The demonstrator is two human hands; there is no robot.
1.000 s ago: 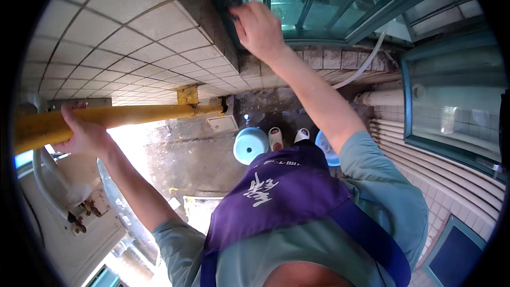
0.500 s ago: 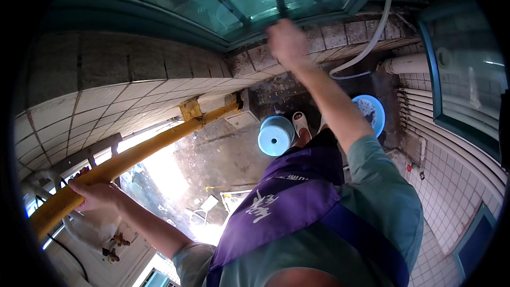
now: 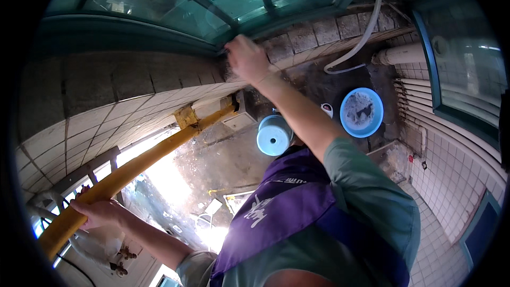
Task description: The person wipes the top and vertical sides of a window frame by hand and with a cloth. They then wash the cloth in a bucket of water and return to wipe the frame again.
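Note:
My left hand [image 3: 100, 212] is wrapped round a thick yellow pipe [image 3: 138, 169] that slants down from the tiled wall at the left. At the upper middle, my right hand [image 3: 248, 62] is closed against the bottom of a green window frame [image 3: 212, 50], at the corner above the tiled sill [image 3: 303, 37]. Its fingers curl away from view and are slightly blurred, so whatever they may hold is hidden. Behind the frame, the glass panes [image 3: 175, 8] show dim shapes.
Below, a light blue stool [image 3: 273, 137] stands on the wet floor. Right of it sits a blue basin [image 3: 378, 114] of sudsy water with something dark inside. A pale hose [image 3: 366, 34] hangs over the sill. Several white pipes [image 3: 451, 111] and an open window sash [image 3: 436, 74] line the right.
My right hand has swept left and a little down along the window frame's lower edge. The basin now shows whole as my arm has shifted off it. My left hand keeps hold of the pipe.

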